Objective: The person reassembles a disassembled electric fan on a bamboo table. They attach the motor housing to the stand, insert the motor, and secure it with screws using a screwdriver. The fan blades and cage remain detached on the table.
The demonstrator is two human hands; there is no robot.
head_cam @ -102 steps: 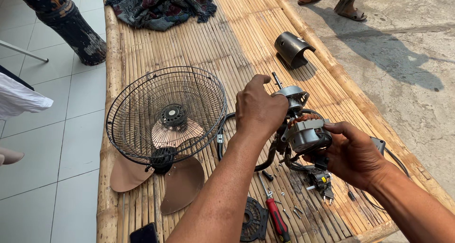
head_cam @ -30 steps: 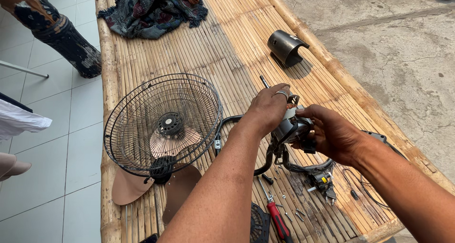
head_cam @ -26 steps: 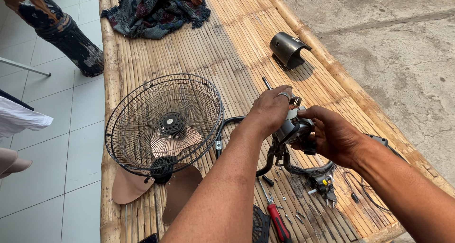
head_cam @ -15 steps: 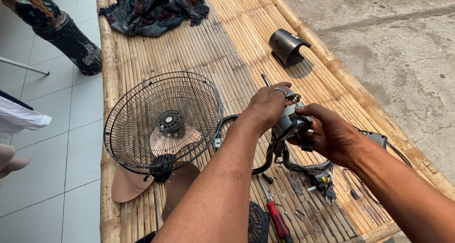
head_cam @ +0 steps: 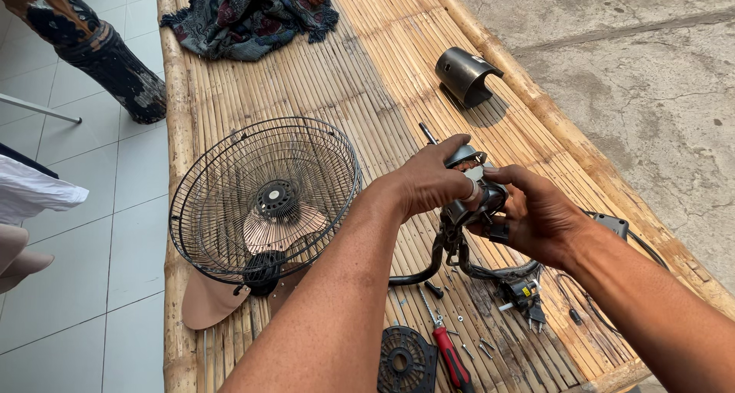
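Note:
Both hands hold a grey fan motor (head_cam: 473, 186) above a bamboo bench (head_cam: 352, 94). My left hand (head_cam: 429, 182) grips the motor's top and left side; a thin metal shaft (head_cam: 427, 133) pokes out past its fingers. My right hand (head_cam: 536, 213) clasps the motor from the right and below. A black curved bracket (head_cam: 436, 259) and dark cables hang under the motor. To the left lies a black wire fan guard (head_cam: 264, 198) over tan fan blades (head_cam: 210, 301).
A red-handled screwdriver (head_cam: 452, 358), loose screws (head_cam: 471, 347), a round black plastic cover (head_cam: 404, 362) and a plug (head_cam: 524, 295) lie near the bench's front edge. A black motor cover (head_cam: 465, 75) and crumpled cloth (head_cam: 253, 14) sit farther back. Tiled floor left, concrete right.
Both hands have stayed closed around the motor. My right hand moved up from the motor's lower side to wrap its right side, and the motor shifted slightly between the hands.

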